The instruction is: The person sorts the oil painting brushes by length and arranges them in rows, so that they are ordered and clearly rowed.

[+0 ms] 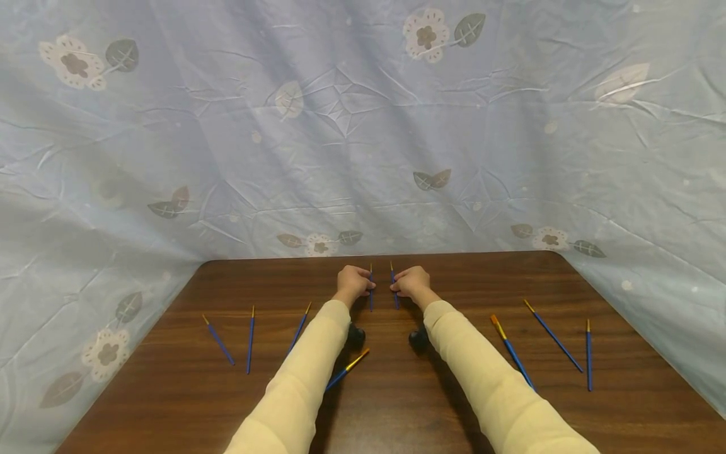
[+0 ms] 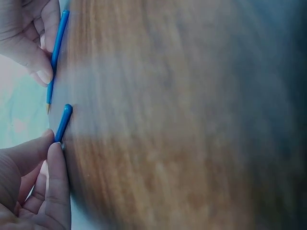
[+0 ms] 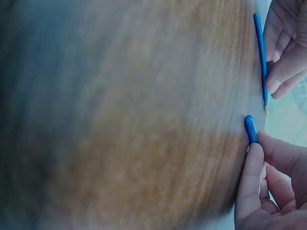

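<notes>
Near the far edge of the table, my left hand (image 1: 354,281) pinches a thin blue brush (image 1: 371,296) between thumb and fingers, its tip pointing away. A short gap to the right, my right hand (image 1: 412,282) pinches another blue brush (image 1: 395,296), nearly parallel to the first. In the left wrist view my left hand (image 2: 36,187) grips its brush (image 2: 64,122) at bottom left, the other hand above. The right wrist view has my right hand (image 3: 276,182) holding its brush (image 3: 250,128) at bottom right.
On the brown table (image 1: 391,403), left, lie thin brushes (image 1: 218,343), (image 1: 250,343), (image 1: 299,328) and a yellow-ended brush (image 1: 346,371) beside my left sleeve. Several more lie right, including a wide brush (image 1: 513,353). Two black round objects (image 1: 356,336) sit by my forearms; a patterned cloth (image 1: 351,126) hangs behind.
</notes>
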Action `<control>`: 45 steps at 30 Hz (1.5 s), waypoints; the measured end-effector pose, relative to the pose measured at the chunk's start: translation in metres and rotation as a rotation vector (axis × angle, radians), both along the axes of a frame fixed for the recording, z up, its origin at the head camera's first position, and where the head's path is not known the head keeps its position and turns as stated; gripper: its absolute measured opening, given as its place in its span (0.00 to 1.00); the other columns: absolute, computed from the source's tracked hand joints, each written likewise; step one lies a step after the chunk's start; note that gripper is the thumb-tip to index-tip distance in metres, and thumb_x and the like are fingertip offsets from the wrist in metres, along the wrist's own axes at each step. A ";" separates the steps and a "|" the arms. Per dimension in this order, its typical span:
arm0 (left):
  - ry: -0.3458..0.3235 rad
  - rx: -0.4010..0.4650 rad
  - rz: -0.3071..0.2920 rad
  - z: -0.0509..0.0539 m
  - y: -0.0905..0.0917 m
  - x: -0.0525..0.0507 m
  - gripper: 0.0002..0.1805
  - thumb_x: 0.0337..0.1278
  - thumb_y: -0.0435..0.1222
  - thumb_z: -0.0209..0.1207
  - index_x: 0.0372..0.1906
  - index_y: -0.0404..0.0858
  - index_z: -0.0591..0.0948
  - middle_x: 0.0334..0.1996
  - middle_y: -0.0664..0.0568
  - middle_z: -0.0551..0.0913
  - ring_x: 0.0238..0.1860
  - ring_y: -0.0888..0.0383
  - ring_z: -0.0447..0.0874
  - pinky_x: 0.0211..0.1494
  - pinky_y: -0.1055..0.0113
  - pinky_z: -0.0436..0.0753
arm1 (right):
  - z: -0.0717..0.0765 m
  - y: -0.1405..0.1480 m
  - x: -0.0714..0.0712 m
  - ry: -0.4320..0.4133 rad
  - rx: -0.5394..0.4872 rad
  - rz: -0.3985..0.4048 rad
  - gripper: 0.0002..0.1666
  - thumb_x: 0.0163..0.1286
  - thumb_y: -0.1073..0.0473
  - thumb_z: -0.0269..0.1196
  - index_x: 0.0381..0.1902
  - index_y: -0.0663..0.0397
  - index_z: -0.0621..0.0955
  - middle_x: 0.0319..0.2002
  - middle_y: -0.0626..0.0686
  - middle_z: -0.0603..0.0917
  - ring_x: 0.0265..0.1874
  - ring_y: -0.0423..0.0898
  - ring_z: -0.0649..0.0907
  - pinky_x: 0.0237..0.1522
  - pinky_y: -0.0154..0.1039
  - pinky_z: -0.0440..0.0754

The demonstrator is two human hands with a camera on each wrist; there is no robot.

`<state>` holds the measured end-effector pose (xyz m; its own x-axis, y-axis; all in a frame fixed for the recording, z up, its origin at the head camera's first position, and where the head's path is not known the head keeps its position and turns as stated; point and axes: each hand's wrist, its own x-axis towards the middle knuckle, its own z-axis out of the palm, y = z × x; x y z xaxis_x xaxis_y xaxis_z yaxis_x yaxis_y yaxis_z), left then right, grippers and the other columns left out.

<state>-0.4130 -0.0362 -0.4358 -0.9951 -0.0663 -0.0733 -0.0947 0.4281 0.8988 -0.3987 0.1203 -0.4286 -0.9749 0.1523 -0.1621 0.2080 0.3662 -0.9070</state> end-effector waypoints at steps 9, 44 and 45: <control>-0.004 -0.026 -0.016 0.002 -0.002 0.004 0.20 0.47 0.24 0.70 0.49 0.28 0.83 0.48 0.37 0.83 0.32 0.52 0.87 0.29 0.72 0.85 | -0.001 -0.003 0.000 0.007 0.032 -0.001 0.14 0.54 0.75 0.71 0.41 0.69 0.85 0.39 0.63 0.85 0.36 0.53 0.87 0.31 0.34 0.86; 0.078 -0.072 -0.360 0.048 -0.015 0.054 0.23 0.55 0.31 0.68 0.57 0.30 0.79 0.55 0.39 0.80 0.43 0.44 0.85 0.37 0.63 0.87 | 0.044 0.026 0.031 0.007 -0.069 0.209 0.22 0.64 0.69 0.67 0.54 0.74 0.77 0.51 0.68 0.80 0.49 0.61 0.81 0.41 0.42 0.86; 0.080 -0.059 -0.368 0.049 -0.017 0.055 0.24 0.55 0.31 0.68 0.57 0.29 0.79 0.54 0.39 0.81 0.44 0.45 0.85 0.37 0.63 0.87 | 0.046 0.027 0.033 0.010 -0.066 0.218 0.22 0.64 0.69 0.67 0.54 0.74 0.77 0.51 0.67 0.80 0.49 0.61 0.82 0.41 0.42 0.86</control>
<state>-0.3577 -0.0533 -0.3864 -0.9556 0.2946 -0.0012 0.1444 0.4720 0.8697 -0.3660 0.1471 -0.3827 -0.9853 -0.0725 -0.1548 0.1213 0.3415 -0.9320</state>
